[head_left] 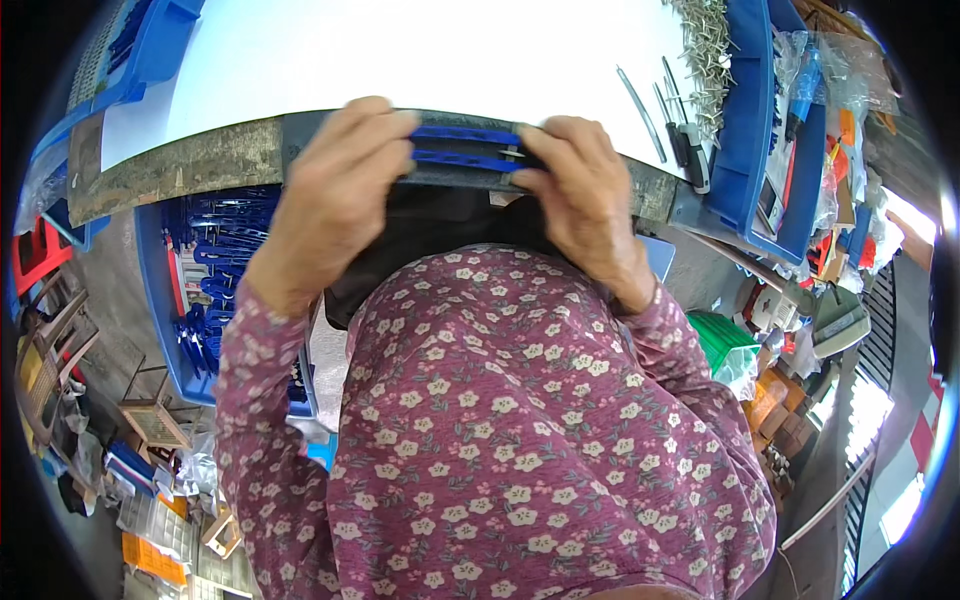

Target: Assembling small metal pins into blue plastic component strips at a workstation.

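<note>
Between my two hands, at the worn front edge of the workbench [240, 155], lies a pair of parallel blue bars [465, 157] with dark material between them. My left hand [345, 185] is closed around their left end, its fingers curled over it. At the right end, my right hand [583, 185] pinches the piece between thumb and fingers. A small shiny metal bit [513, 154] shows there, by the right fingertips. Both ends of the bars are hidden by my fingers, so I cannot tell the exact kind of piece.
White sheeting [420, 60] covers the bench top. To the right, a heap of metal pins or rivets [708, 70] lies beside slim dark-handled tools [690, 150] and a blue tray [745, 130]. A blue bin [150, 270] of blue parts stands below left; a green crate [722, 335] sits lower right.
</note>
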